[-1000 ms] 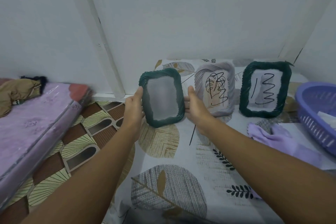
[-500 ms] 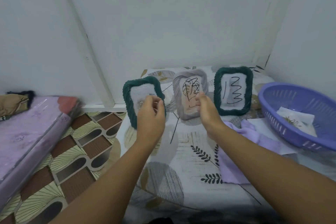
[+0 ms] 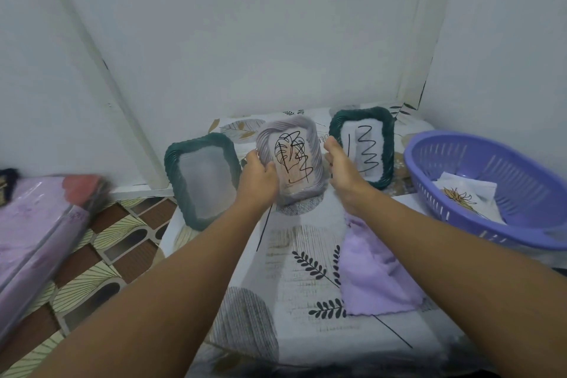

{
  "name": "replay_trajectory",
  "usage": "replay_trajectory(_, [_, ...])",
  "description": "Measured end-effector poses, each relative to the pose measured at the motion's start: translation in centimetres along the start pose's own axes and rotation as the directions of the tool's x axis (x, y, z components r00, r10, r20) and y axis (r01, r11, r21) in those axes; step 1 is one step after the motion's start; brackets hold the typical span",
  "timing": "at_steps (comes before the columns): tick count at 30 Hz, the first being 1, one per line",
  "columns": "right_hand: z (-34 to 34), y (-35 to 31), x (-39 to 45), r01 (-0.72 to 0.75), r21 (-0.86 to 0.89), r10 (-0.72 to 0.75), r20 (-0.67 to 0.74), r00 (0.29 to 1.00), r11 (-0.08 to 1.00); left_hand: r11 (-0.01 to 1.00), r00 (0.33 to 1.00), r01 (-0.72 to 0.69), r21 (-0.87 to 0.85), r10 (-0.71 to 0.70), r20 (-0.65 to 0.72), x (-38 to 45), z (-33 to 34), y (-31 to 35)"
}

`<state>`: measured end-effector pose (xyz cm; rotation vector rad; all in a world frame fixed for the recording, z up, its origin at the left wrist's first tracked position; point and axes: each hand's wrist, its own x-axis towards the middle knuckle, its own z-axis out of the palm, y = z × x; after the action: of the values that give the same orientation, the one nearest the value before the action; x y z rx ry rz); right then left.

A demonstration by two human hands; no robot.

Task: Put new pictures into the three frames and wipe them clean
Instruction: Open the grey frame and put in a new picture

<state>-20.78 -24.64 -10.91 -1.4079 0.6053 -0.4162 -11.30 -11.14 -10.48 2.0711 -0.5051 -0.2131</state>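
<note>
Here both arms reach out long and straight over the table. The left hand [image 3: 259,176] holds the left edge of the grey frame [image 3: 291,162], with its fingers curled round the rim. The right hand [image 3: 342,170] is at the right side of the same frame; its fingers look bent toward the edge, but I cannot tell if it grips or only touches. The grey frame stands tilted back in the middle, with a black scribble on its front.

The table [image 3: 300,258] has a cloth with leaf prints. Behind it is a white wall [image 3: 260,30] that meets another wall in a corner on the right. The floor [image 3: 101,254] on the left has brown and cream tiles, and a purple mattress [image 3: 36,224] lies there.

There are three frames: one grey and two green. The left green frame [image 3: 202,181] has a blank front. The right green frame [image 3: 365,144] has black zigzag lines. There is one purple basket [image 3: 478,162] on the right with paper [image 3: 466,196] inside. One purple rag [image 3: 374,279] lies flat on the table under the right arm
</note>
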Motion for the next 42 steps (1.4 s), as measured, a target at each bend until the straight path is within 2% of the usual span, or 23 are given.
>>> replay_trajectory(6, [0.4, 1.7, 1.6, -0.026, 0.004, 0.026, 0.05, 0.998, 1.0, 0.978, 0.988, 0.154, -0.142, -0.153, 0.021, 1.3, 0.5, -0.1])
replay_trajectory(18, [-0.3, 2.5, -0.3, -0.015, -0.037, 0.015, -0.006, 1.0, 0.999, 0.903, 0.986, 0.168, -0.395, -0.159, 0.056, -0.9, -1.1, -1.5])
replay_trajectory(20, [-0.5, 3.1, -0.9, -0.011, -0.07, 0.01, -0.002, 1.0, 0.997, 0.869, 0.982, 0.188, -0.458, -0.173, 0.074, -2.0, -2.2, -1.9])
replay_trajectory(23, [-0.2, 3.8, -2.3, -0.056, -0.015, 0.057, 0.04, 0.998, 0.998, 0.836, 0.977, 0.207, -0.509, -0.156, 0.142, -4.0, -3.6, -2.6])
replay_trajectory(26, [0.6, 4.2, -3.3, -0.122, 0.068, 0.115, 0.105, 0.988, 0.99, 0.836, 0.968, 0.221, -0.502, -0.128, 0.214, -5.9, -4.4, -3.1])
replay_trajectory(30, [1.3, 4.2, -4.5, -0.16, 0.124, 0.147, 0.11, 0.983, 0.979, 0.835, 0.964, 0.227, -0.501, -0.117, 0.241, -6.8, -5.4, -3.8])
replay_trajectory(34, [1.6, 3.8, -5.6, -0.134, 0.141, 0.118, 0.116, 0.986, 0.981, 0.83, 0.963, 0.234, -0.507, -0.125, 0.239, -7.1, -6.1, -3.7])
replay_trajectory(38, [1.9, 3.5, -6.1, -0.071, 0.106, 0.066, 0.056, 0.996, 0.992, 0.834, 0.963, 0.241, -0.496, -0.142, 0.229, -7.1, -6.2, -3.4])
replay_trajectory(42, [2.1, 3.2, -6.8, -0.015, 0.053, 0.014, 0.021, 1.0, 0.999, 0.92, 0.972, 0.201, -0.337, -0.145, 0.182, -7.7, -6.4, -3.3])
